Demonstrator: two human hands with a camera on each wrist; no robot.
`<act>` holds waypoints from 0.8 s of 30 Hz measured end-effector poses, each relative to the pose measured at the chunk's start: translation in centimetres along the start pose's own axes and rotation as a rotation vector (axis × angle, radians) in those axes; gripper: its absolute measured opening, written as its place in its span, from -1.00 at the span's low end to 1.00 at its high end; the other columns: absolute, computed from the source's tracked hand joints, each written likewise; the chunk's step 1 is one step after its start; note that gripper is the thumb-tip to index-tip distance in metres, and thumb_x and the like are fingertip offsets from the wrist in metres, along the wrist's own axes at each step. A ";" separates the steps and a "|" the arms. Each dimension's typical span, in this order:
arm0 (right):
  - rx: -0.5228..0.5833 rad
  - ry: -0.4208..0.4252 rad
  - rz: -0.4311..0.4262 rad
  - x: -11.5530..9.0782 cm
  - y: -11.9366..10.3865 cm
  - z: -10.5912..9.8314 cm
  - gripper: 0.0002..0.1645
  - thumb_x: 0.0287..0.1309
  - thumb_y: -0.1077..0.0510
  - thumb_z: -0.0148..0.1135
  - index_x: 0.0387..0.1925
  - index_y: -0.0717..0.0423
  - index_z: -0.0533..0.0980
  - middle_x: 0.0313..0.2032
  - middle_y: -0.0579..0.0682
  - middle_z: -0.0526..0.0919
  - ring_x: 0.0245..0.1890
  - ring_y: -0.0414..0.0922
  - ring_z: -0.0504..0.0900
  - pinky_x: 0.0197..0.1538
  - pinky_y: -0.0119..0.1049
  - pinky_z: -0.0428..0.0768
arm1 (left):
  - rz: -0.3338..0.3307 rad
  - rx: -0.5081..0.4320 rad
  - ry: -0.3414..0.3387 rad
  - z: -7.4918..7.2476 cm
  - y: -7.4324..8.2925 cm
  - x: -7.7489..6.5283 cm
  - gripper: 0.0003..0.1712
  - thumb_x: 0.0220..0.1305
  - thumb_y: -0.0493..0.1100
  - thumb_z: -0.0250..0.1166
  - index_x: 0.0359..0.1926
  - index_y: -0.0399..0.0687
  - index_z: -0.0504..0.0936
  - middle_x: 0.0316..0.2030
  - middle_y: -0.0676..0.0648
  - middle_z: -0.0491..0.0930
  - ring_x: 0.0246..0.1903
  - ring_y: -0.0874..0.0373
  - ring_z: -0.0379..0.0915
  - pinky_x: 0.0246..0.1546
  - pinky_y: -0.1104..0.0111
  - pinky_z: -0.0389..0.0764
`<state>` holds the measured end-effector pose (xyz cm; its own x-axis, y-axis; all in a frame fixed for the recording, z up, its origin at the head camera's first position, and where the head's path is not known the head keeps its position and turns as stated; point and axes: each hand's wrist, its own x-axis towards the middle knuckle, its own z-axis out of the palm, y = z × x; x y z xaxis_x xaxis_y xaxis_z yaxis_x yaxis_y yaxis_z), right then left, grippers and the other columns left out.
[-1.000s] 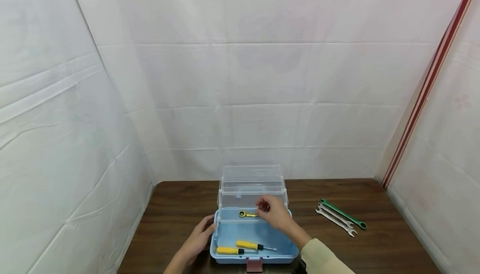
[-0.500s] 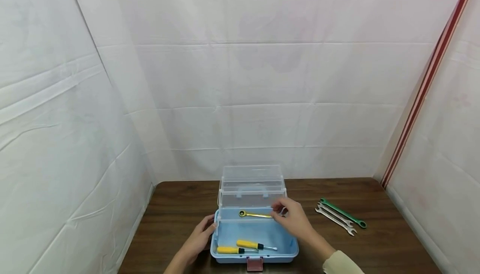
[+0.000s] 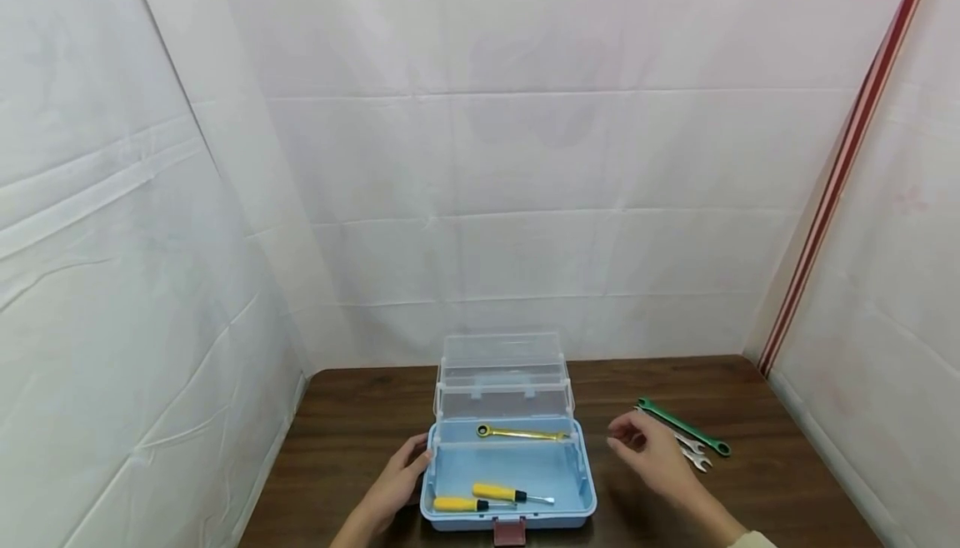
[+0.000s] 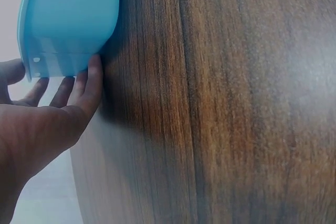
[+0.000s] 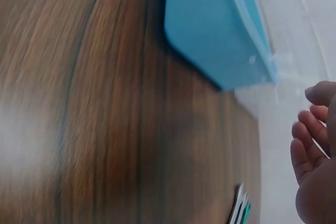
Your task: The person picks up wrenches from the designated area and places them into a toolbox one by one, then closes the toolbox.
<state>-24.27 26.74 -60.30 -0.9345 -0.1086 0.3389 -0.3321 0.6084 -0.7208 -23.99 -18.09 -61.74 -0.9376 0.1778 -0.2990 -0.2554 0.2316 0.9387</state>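
Observation:
A light-blue toolbox with its clear lid raised stands on the table. My left hand grips its left side, the thumb at the rim and the fingers against the outer wall, as the left wrist view shows. Inside lie two yellow-handled screwdrivers near the front and a gold wrench across the back tray. My right hand is in the air right of the box, holding nothing, its fingers loosely bent. It partly hides two silver wrenches; a green wrench lies beside them.
The clear lid leans back behind the box, with a folded tray section under it. A brown wooden table carries everything. White cloth hangs behind and on both sides.
My right hand has let go of the gold wrench, which now lies in the back tray, and has moved right toward the other wrenches. The left hand stays on the box.

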 end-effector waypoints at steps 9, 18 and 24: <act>-0.070 0.116 0.015 -1.2 4.3 -1.9 -0.73 0.15 0.32 0.57 -0.14 0.10 0.68 -0.32 -0.20 0.67 -0.31 -0.30 0.62 -0.27 -0.40 0.63 | -0.005 -0.003 -0.001 0.0 0.2 -0.1 -0.25 0.67 0.14 0.09 0.57 -0.27 0.22 0.45 -0.48 0.24 0.34 -0.40 0.36 0.02 -0.22 0.68; -0.166 0.173 0.078 -1.6 7.7 -3.3 -0.72 0.14 0.30 0.57 -0.11 0.19 0.68 -0.22 0.06 0.73 -0.21 0.05 0.69 -0.20 -0.21 0.65 | -0.011 -0.004 -0.007 0.0 0.0 0.0 -0.26 0.67 0.12 0.09 0.57 -0.27 0.21 0.44 -0.47 0.26 0.33 -0.38 0.38 0.00 -0.20 0.70; -0.209 0.133 0.159 -1.6 9.1 -3.3 -0.68 0.21 0.22 0.55 -0.04 0.25 0.69 -0.16 0.08 0.72 -0.12 0.05 0.68 -0.12 -0.17 0.61 | -0.017 -0.010 -0.001 0.0 0.0 0.0 -0.27 0.67 0.11 0.08 0.58 -0.27 0.21 0.45 -0.48 0.25 0.33 -0.38 0.39 0.01 -0.19 0.70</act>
<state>-25.39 35.00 -65.38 -0.9433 0.0965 0.3175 -0.1363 0.7598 -0.6357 -23.99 -18.07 -61.74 -0.9329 0.1745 -0.3152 -0.2739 0.2248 0.9351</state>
